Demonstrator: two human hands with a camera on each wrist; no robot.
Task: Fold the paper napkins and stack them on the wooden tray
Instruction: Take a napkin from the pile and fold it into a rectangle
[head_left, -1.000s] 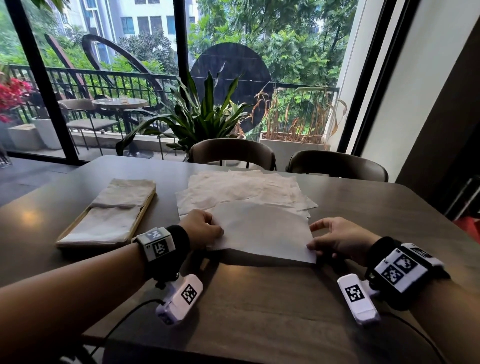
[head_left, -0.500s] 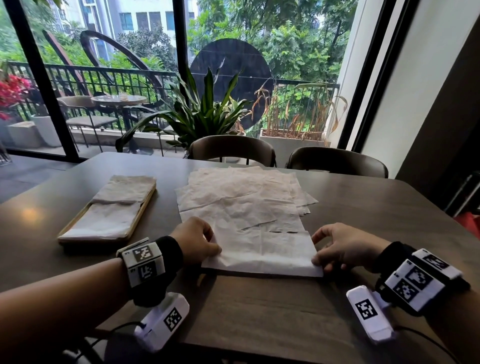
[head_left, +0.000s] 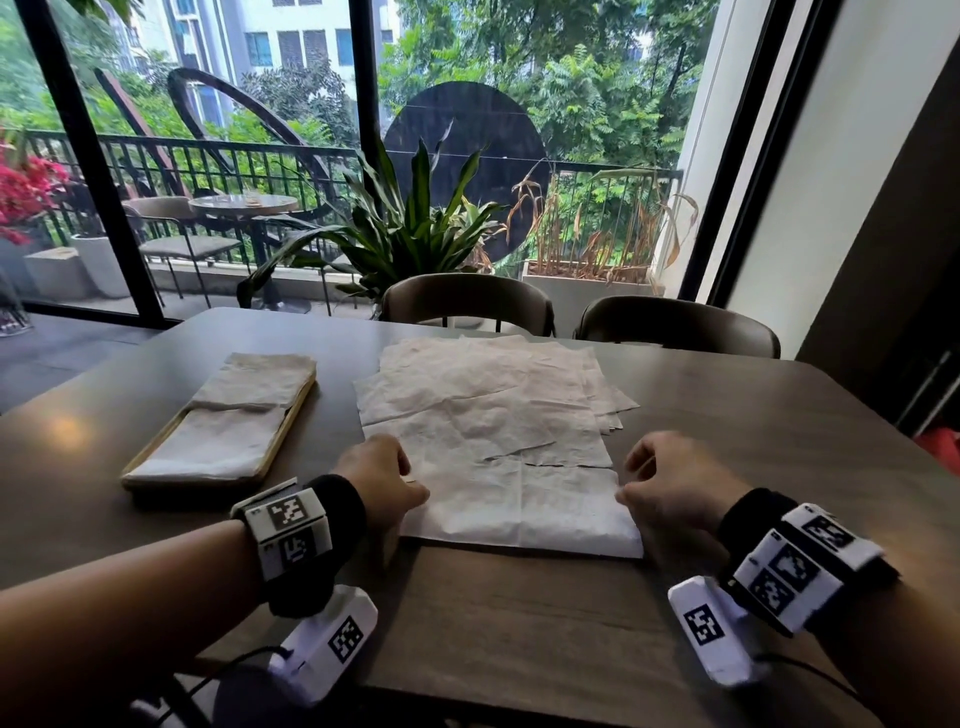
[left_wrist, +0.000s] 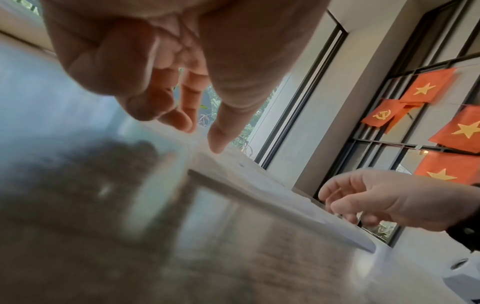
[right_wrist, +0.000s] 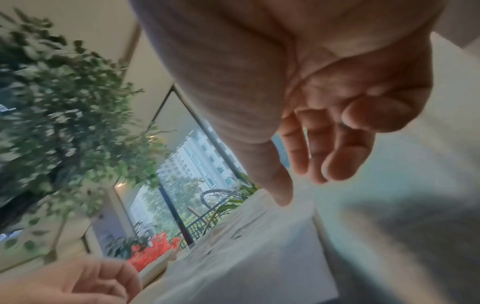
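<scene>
A folded white napkin (head_left: 519, 509) (left_wrist: 259, 185) (right_wrist: 246, 257) lies flat on the dark table (head_left: 519, 623), overlapping the near edge of a pile of unfolded napkins (head_left: 483, 384). My left hand (head_left: 384, 483) (left_wrist: 155, 82) is at its left edge, thumb tip down on the paper and fingers loosely bent just above it. My right hand (head_left: 670, 483) (right_wrist: 324, 123) is at the right edge, its thumb also resting on the paper. The wooden tray (head_left: 291, 421) stands to the left with folded napkins (head_left: 223, 436) on it.
Two dark chairs (head_left: 467, 301) (head_left: 675, 325) stand behind the far table edge, in front of a tall window with plants. The table's near edge runs just under my wrists. Bare tabletop lies to the right of the napkins.
The napkin that both hands held raised one second ago now lies folded and flat. Both hands have dropped to its side edges and come nearer to me.
</scene>
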